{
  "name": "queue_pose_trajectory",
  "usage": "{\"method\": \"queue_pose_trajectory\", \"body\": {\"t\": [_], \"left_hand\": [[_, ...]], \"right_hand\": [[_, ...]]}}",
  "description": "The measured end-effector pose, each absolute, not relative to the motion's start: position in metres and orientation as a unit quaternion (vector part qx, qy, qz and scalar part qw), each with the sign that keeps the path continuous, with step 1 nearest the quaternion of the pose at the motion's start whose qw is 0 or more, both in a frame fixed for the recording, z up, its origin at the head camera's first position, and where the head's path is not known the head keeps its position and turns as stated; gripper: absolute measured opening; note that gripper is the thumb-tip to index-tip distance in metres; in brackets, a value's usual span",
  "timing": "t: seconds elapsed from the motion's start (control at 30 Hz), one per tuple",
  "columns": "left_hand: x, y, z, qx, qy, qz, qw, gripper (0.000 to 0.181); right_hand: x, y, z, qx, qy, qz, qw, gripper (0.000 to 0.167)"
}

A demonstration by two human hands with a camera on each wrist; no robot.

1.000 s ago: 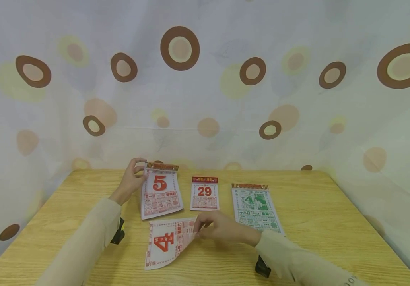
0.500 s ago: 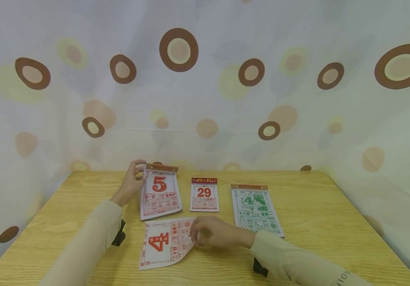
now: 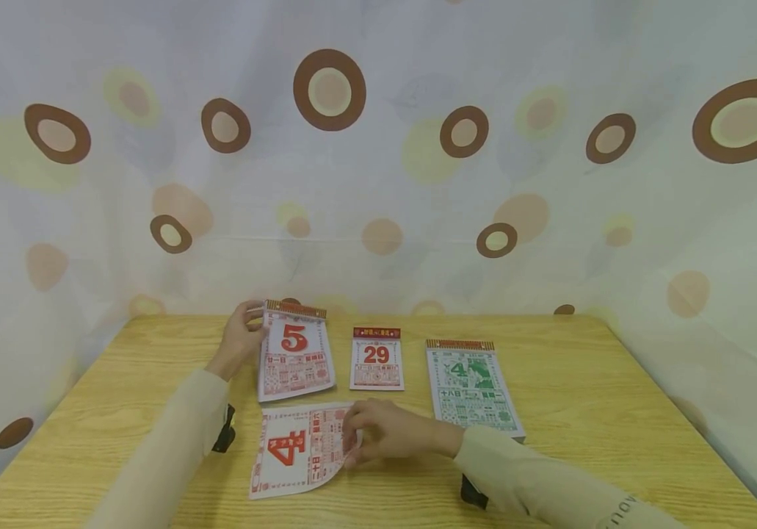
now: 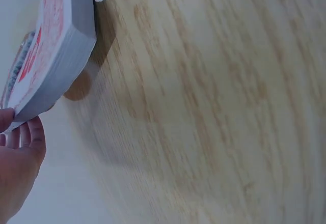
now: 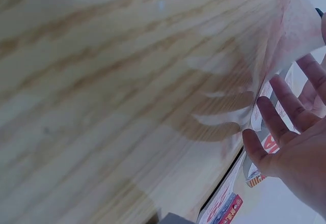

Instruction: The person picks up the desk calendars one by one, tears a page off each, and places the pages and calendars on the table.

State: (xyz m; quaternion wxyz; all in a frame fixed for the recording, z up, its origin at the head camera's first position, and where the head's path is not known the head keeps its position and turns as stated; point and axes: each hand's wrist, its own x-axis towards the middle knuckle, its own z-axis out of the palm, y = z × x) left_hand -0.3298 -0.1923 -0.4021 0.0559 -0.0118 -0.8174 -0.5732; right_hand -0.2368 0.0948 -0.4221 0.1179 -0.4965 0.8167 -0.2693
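Observation:
A thick tear-off calendar [image 3: 295, 360] with a big red 5 lies at the left of the table, its left side slightly raised. My left hand [image 3: 238, 342] grips its upper left edge. In the left wrist view, the thumb lies over the calendar [image 4: 76, 35] and the fingers go beneath. In front of it is a loose calendar sheet [image 3: 292, 448] with a red 4, turned sideways. My right hand [image 3: 394, 430] pinches that sheet's right edge, which curls up. The right wrist view shows fingers under the thin paper [image 5: 298, 28]; the thumb is mostly cut off.
A small calendar [image 3: 377, 361] with a red 29 lies in the middle. A larger calendar [image 3: 473, 389] with a green 4 is at the right, its lower part near my right forearm. A dotted curtain [image 3: 378, 184] hangs behind and beside the wooden table [image 3: 589, 397].
My right hand has drawn the loose sheet a little to the left across the table. The left hand stays at the calendar with the red 5.

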Motion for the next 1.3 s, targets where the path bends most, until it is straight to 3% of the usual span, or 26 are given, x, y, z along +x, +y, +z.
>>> {"method": "queue_pose_trajectory", "body": {"t": [0.2,0.6,1.03,1.3], "left_hand": [[-0.333,-0.192,-0.407,0.004,-0.809,-0.584,0.069,0.047],[-0.335,-0.194,-0.412,-0.001,-0.818,-0.574,0.035,0.056],[-0.332,-0.195,-0.415,-0.004,-0.818,-0.574,0.032,0.059],[-0.337,-0.195,-0.421,-0.008,-0.805,-0.593,0.004,0.064]], "right_hand": [[-0.234,0.090,-0.420,-0.478,0.838,-0.233,0.119,0.018],[-0.230,0.081,-0.423,-0.479,0.863,-0.144,0.070,0.028],[-0.231,0.070,-0.422,-0.474,0.867,-0.142,0.058,0.027],[-0.234,0.068,-0.425,-0.469,0.869,-0.146,0.062,0.028]]}}
